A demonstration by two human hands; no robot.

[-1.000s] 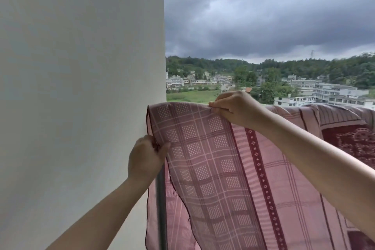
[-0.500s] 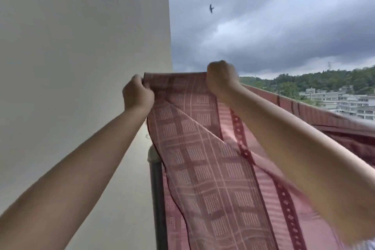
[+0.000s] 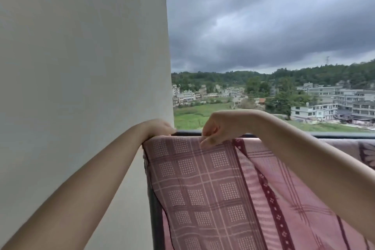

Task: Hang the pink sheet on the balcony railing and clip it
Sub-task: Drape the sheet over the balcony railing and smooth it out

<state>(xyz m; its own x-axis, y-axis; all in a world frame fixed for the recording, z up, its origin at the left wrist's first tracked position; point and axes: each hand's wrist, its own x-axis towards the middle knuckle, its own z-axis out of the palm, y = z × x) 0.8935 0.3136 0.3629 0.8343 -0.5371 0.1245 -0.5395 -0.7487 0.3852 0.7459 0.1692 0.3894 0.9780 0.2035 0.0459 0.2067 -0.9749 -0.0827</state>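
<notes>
Firstly, right hand (image 3: 215,128): fingers curled, pinching the top edge of the pink sheet (image 3: 213,189) at the railing (image 3: 188,133). Left hand (image 3: 160,128): on the sheet's corner beside the wall (image 3: 81,67); fingers hidden, grasp cannot be told. Sheet: checked pattern, draped over the dark rail, hanging down inside. No legible writing. Setting: balcony, low buildings (image 3: 316,107), wooded hills, grey cloud.
</notes>
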